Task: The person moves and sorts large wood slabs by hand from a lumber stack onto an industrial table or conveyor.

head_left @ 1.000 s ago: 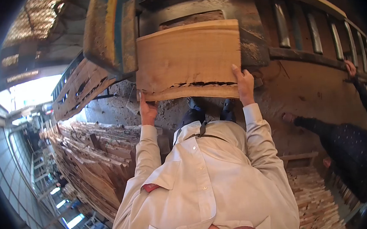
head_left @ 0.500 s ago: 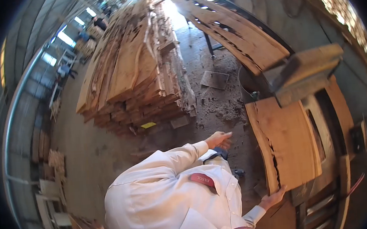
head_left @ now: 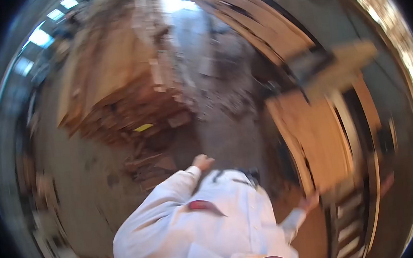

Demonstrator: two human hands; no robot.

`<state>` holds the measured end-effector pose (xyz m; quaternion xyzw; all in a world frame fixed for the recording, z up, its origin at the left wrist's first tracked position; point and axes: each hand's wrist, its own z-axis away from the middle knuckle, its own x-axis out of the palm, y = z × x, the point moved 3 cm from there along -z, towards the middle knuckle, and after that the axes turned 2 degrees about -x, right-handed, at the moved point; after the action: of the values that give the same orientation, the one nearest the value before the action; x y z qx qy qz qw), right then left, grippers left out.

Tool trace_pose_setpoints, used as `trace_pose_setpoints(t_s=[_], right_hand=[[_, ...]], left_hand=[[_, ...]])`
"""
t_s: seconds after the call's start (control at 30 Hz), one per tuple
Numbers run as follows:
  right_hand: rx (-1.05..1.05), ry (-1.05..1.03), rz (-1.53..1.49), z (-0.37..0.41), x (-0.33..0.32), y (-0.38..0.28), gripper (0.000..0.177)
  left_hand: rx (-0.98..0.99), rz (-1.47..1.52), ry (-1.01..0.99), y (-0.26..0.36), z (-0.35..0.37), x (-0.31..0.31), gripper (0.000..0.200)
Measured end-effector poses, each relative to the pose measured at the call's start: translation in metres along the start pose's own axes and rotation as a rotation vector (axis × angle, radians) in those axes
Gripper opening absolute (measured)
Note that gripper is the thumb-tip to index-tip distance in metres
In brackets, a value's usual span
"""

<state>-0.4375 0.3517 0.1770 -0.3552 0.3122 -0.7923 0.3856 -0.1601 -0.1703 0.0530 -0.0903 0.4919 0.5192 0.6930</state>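
My left hand (head_left: 202, 162) is held out in front of my white shirt, fingers curled in, with nothing visible in it. Blur hides the finer detail. At the near end of a wooden slab (head_left: 320, 142), my right hand (head_left: 310, 202) grips its edge. The slab has a pale left edge and a dark crack running along it. A thick wooden block (head_left: 343, 66), smeared by motion, lies across the slab's far end.
A large stack of rough boards (head_left: 111, 64) stands at the left, with a yellow tag (head_left: 143, 127) low on its front. Another long slab (head_left: 261, 24) lies beyond the block. Slatted framework (head_left: 349, 224) is at the lower right. Debris covers part of the floor (head_left: 228, 137).
The whole view has shifted and blurred. My left hand has moved left and its fingers look more curled. My right hand is still at the slab's near edge.
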Motion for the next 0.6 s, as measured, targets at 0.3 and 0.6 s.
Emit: trace_pose_setpoints(t_s=[0.3,0.6], right_hand=[[-0.185,0.099,0.049,-0.002,0.023,-0.004,0.039],[-0.052,0.021,0.067,-0.021,0.005,-0.004,0.05]], left_hand=[[-0.162,0.338,-0.206,-0.06,0.059,0.022,0.04],[-0.358,0.679,-0.283,-0.12,0.056,0.086,0.037]])
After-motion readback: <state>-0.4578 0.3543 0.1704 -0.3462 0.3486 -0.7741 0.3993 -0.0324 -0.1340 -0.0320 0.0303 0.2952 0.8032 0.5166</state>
